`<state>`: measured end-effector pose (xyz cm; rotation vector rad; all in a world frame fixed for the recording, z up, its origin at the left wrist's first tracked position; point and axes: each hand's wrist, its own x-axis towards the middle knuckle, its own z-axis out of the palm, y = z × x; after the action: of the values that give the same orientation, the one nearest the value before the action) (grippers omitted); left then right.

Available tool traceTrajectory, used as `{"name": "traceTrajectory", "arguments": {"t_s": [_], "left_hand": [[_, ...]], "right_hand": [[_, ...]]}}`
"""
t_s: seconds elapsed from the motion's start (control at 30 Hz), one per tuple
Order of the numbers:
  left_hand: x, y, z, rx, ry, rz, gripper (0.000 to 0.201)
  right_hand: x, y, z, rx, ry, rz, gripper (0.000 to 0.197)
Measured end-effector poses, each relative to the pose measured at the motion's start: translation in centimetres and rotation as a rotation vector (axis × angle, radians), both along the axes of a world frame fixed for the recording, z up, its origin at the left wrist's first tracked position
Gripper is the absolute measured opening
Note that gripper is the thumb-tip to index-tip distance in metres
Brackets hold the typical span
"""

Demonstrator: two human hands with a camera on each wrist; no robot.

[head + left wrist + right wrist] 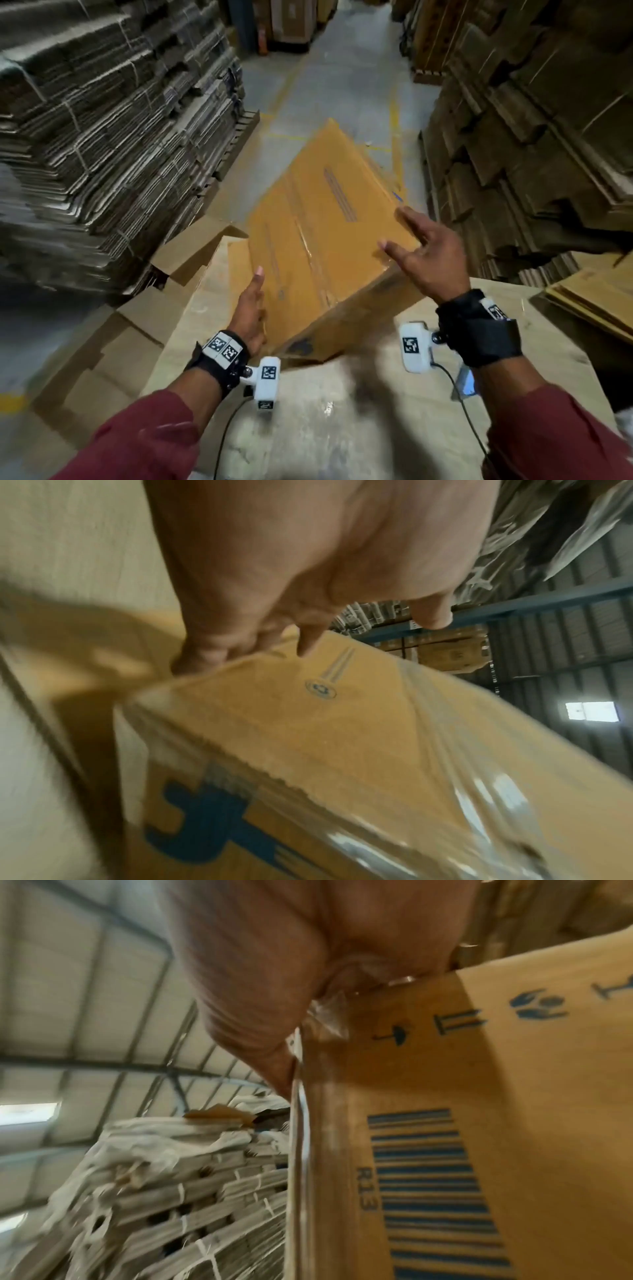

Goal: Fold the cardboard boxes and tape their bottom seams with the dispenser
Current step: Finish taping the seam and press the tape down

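Observation:
An orange-brown cardboard box (pixel 318 222) is folded up and tilted, its near bottom corner on the pale worktop (pixel 325 428) and its far end out over the aisle. Clear tape (pixel 308 246) runs along the seam of its upturned face. My left hand (pixel 251 305) lies flat against the box's left side, thumb up. My right hand (pixel 428 253) is spread open, with its palm touching the box's near right corner. The left wrist view shows the taped face (pixel 342 737) under my fingers (pixel 205 653). Blue print on a side panel (pixel 514 1096) fills the right wrist view.
Tall stacks of bundled flat cartons stand at left (pixel 102 137) and right (pixel 531 137) of a concrete aisle (pixel 335 85). An unfolded carton (pixel 137 325) lies left of the worktop. Flat sheets (pixel 592 301) are piled at right. A small blue-grey object (pixel 466 380) shows below my right wrist.

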<state>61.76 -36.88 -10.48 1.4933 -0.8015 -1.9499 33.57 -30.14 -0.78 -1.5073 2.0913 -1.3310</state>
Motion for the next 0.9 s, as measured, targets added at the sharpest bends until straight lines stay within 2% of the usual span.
{"name": "traceTrajectory", "arguments": {"t_s": [0.03, 0.07, 0.13, 0.17, 0.23, 0.33, 0.4, 0.43, 0.53, 0.57, 0.63, 0.7, 0.77, 0.83, 0.87, 0.9], "left_hand": [[-0.4, -0.1, -0.2, 0.042, 0.022, -0.031, 0.114], [-0.4, -0.4, -0.7, 0.076, 0.05, -0.06, 0.121], [-0.1, -0.6, -1.0, 0.115, 0.119, -0.099, 0.122], [-0.1, -0.3, 0.7, 0.098, 0.122, -0.115, 0.122], [0.7, -0.5, 4.3, -0.076, 0.118, -0.047, 0.113], [2.8, -1.5, 8.3, -0.48, 0.135, 0.123, 0.085], [4.5, -1.8, 9.3, -0.696, 0.062, 0.063, 0.082], [5.4, -1.8, 9.1, -0.74, 0.017, -0.001, 0.087], [7.5, -1.9, 7.2, -0.709, -0.121, -0.218, 0.101], [8.1, -1.8, 7.0, -0.744, -0.194, -0.266, 0.102], [9.0, -1.6, 7.2, -0.874, -0.495, -0.33, 0.107], [10.1, -1.6, 8.0, -0.927, -0.772, -0.339, 0.114], [11.2, -1.3, 9.1, -0.93, -0.899, -0.329, 0.116], [12.5, -1.2, 9.1, -0.962, -1.096, -0.371, 0.115], [13.2, -0.8, 9.2, -0.963, -1.195, -0.402, 0.113], [13.9, -0.4, 9.1, -0.959, -1.265, -0.421, 0.111]], "right_hand": [[0.8, -1.2, 0.9, -0.033, 0.149, 0.008, 0.061], [1.9, -2.3, 1.4, -0.054, 0.286, 0.016, 0.059], [4.7, -3.5, 1.4, -0.021, 0.427, 0.05, 0.055], [6.4, -3.6, 1.0, 0.006, 0.46, 0.095, 0.055], [9.5, -3.3, -0.5, 0.045, 0.567, 0.227, 0.058], [14.4, -2.8, -2.4, 0.04, 0.823, 0.391, 0.058], [17.2, -2.8, -2.6, 0.021, 0.839, 0.414, 0.055], [18.2, -3.0, -2.4, 0.006, 0.813, 0.426, 0.053], [20.1, -3.0, -1.5, -0.022, 0.634, 0.518, 0.053], [20.4, -2.9, -1.0, -0.037, 0.503, 0.565, 0.053], [20.5, -2.7, 0.0, -0.133, 0.223, 0.608, 0.05], [19.9, -2.7, 0.8, -0.231, 0.122, 0.567, 0.042], [18.5, -3.0, 1.3, -0.237, 0.286, 0.439, 0.04], [17.0, -3.3, 1.6, -0.038, 0.571, 0.247, 0.061], [16.7, -3.1, 1.6, 0.103, 0.632, 0.185, 0.075], [16.7, -3.0, 1.5, 0.191, 0.621, 0.178, 0.086]]}}
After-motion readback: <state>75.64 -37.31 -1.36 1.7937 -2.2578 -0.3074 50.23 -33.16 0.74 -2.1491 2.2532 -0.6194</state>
